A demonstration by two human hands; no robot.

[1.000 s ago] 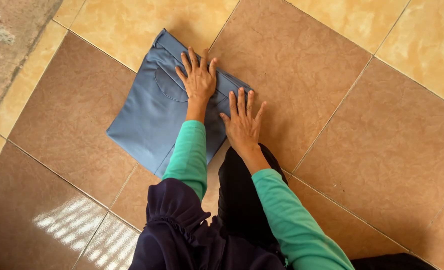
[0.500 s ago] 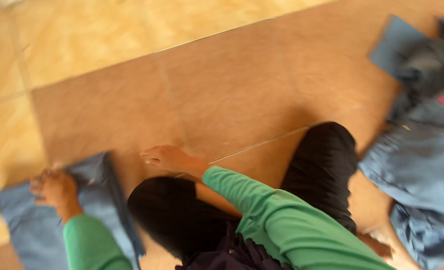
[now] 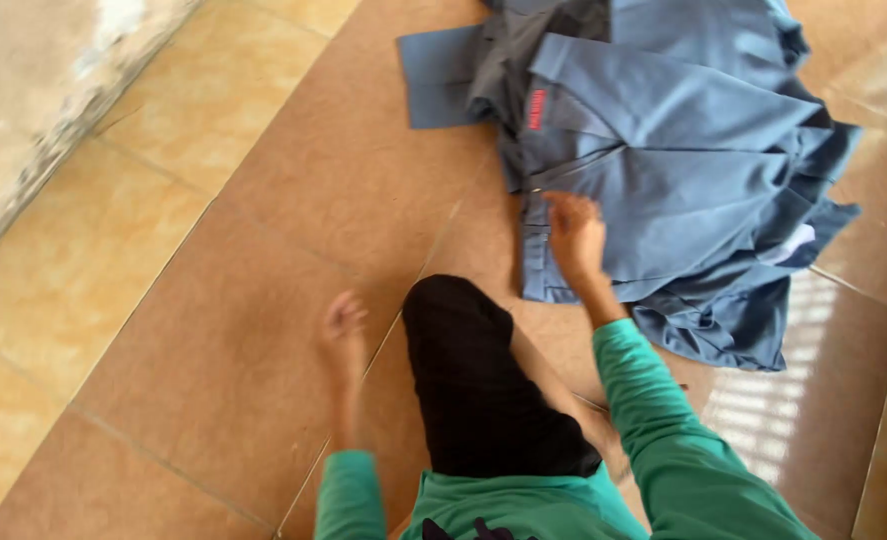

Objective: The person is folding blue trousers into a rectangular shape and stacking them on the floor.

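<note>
A heap of blue-grey garments (image 3: 683,150) lies on the tiled floor at the upper right, with a small red patch on one piece. My right hand (image 3: 575,235) reaches out in a green sleeve and rests its fingers on the near edge of the top garment. My left hand (image 3: 343,325) hovers blurred over the bare brown tile to the left of my knee, holding nothing. My knee in black trousers (image 3: 473,380) sits between the two arms.
The floor (image 3: 213,330) is brown and yellow tile with pale grout lines. A worn grey concrete strip (image 3: 33,90) runs along the upper left. Sunlight stripes fall on a tile at the lower right (image 3: 813,400).
The view has swung right, from the folded blue cloth to the heap of garments. My right hand moved from near my knee onto the heap. My left hand let go of the folded cloth.
</note>
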